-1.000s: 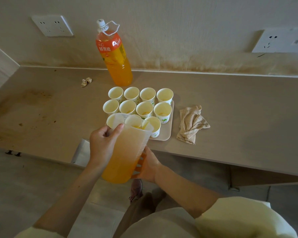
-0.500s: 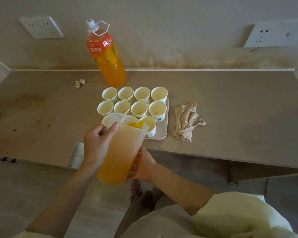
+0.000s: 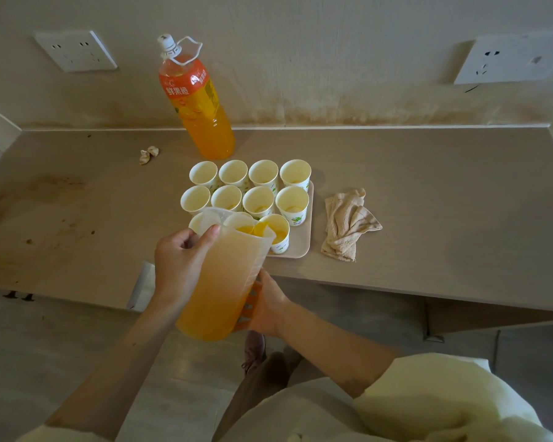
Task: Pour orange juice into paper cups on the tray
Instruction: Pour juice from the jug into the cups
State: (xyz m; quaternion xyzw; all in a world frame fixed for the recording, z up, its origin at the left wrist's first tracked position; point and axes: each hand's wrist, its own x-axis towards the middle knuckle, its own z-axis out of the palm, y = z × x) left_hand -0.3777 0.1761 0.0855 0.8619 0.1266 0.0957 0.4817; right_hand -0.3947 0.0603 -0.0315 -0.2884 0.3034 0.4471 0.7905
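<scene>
pitcher [image 3: 224,275] of orange juice [image 3: 216,304], tilted, spout over front-right paper cup [image 3: 278,234] on tray [image 3: 302,245], tabletop [image 3: 428,202] | left hand [image 3: 181,266] clasps pitcher side, right hand [image 3: 268,306] grips its orange handle [image 3: 248,309] | that cup part-filled; other cups [image 3: 258,200] hold little

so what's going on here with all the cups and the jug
A person is pouring orange juice from a plastic jug, tilted with both hands: the left hand grips its side near the rim, the right hand holds the orange handle. The spout is over the front right cup on the tray, and juice is in that cup. The cups in the two back rows hold a little at most. A juice bottle stands behind the tray; a cloth lies to its right.
</scene>
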